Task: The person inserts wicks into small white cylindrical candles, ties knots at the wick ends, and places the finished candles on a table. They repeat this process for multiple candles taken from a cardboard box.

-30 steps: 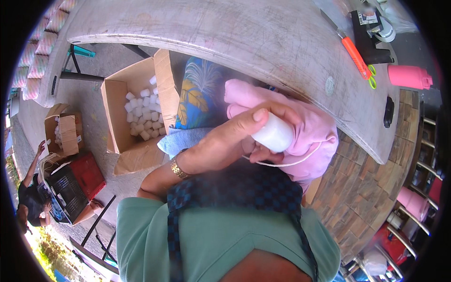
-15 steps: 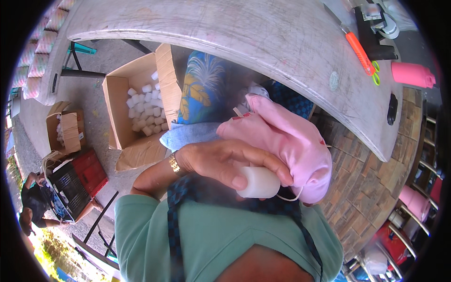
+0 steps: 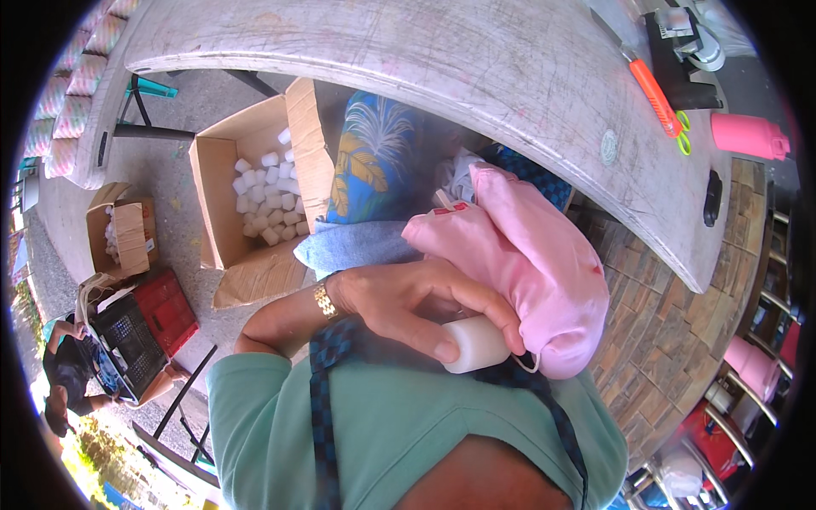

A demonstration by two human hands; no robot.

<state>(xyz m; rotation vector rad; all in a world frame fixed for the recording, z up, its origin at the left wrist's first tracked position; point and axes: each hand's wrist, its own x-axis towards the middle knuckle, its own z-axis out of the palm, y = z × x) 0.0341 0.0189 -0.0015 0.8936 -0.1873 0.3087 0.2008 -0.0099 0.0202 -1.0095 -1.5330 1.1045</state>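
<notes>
My left hand point(image 3: 408, 302), with a gold watch at its wrist, is closed around a short white candle point(image 3: 478, 344) in front of my chest. Thumb and fingers hold it by its sides. A thin pale wick point(image 3: 529, 367) curves from the candle's right end toward a bunched pink cloth point(image 3: 544, 280). That cloth hangs just right of the candle and covers the place where my right hand could be, so no part of that hand shows. Beneath the left forearm and beyond it lies a light blue towel point(image 3: 353, 246).
A worn grey table point(image 3: 425, 51) spans the far side, bearing an orange-handled knife point(image 3: 653, 98), green-handled scissors point(image 3: 682, 134) and a pink tumbler point(image 3: 748, 136). An open cardboard box point(image 3: 219, 191) holds several white candles. At far left, a person point(image 3: 72, 365) is near a black-and-red crate point(image 3: 157, 319).
My left hand has shifted slightly down and right with the candle, which is now tilted more. The pink cloth has moved a little to the right, and the view has shifted slightly.
</notes>
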